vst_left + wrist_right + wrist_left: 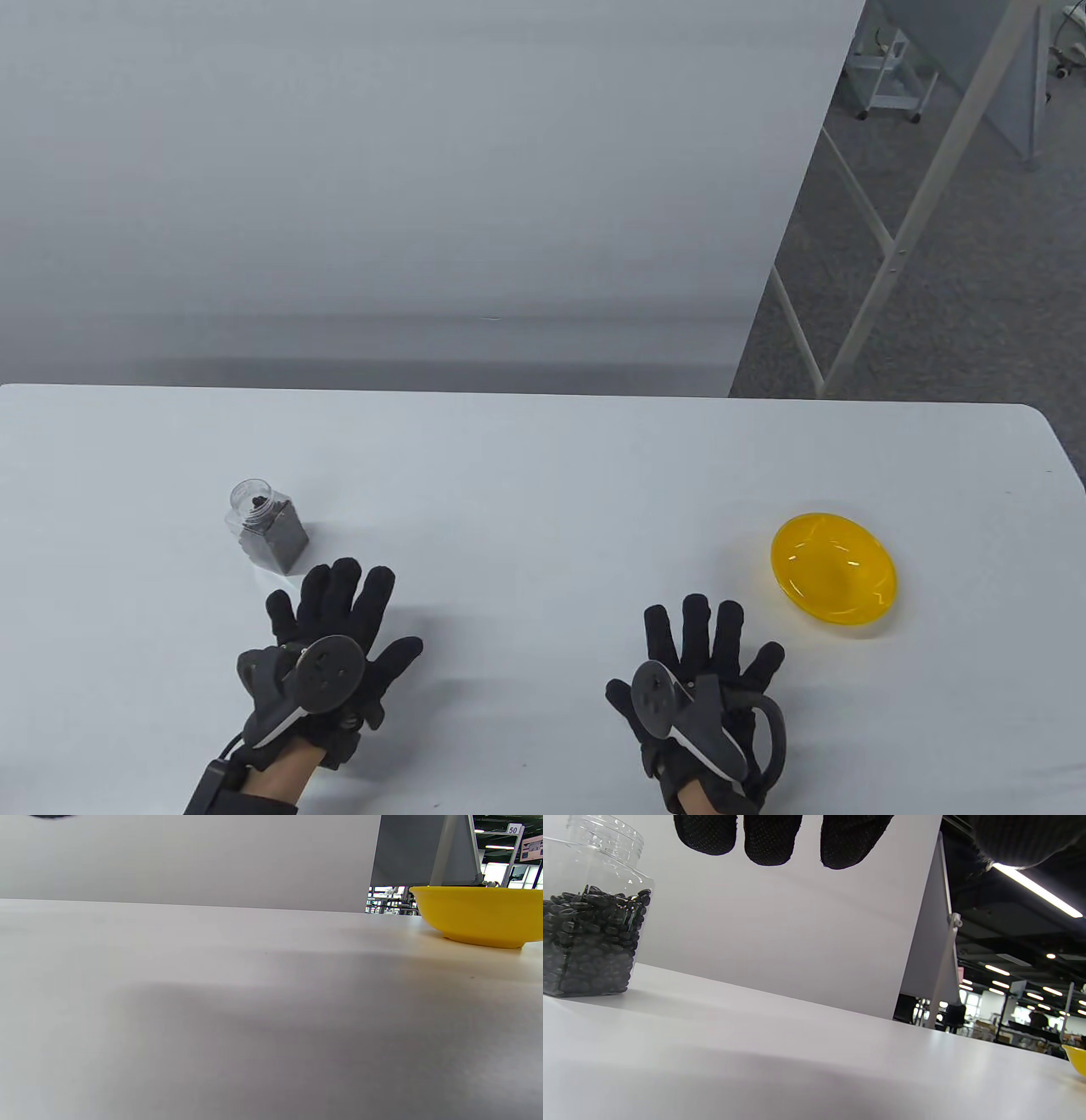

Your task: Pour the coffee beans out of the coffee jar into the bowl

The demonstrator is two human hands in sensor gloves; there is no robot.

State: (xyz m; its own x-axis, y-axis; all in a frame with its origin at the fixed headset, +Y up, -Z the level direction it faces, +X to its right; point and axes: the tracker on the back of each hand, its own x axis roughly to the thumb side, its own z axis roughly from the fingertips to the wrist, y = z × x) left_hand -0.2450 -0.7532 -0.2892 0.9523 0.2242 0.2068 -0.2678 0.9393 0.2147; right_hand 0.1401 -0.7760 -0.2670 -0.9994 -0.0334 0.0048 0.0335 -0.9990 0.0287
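Both gloved, palms down, fingers spread flat over the white table (526,475), nothing held. Left hand (327,649) near the table's front edge, fingertips (770,840) hanging into the left wrist view above bare tabletop. Just beyond and slightly left of that hand, close but not touching: clear square plastic coffee jar (267,526), upright, lid off, mostly full of dark coffee beans (589,938). Right hand (700,679) well apart from the left, likewise splayed and empty. Beyond it and to its right, near but untouched: shallow round yellow plastic bowl (833,569), upright, seen low and close in the right wrist view.
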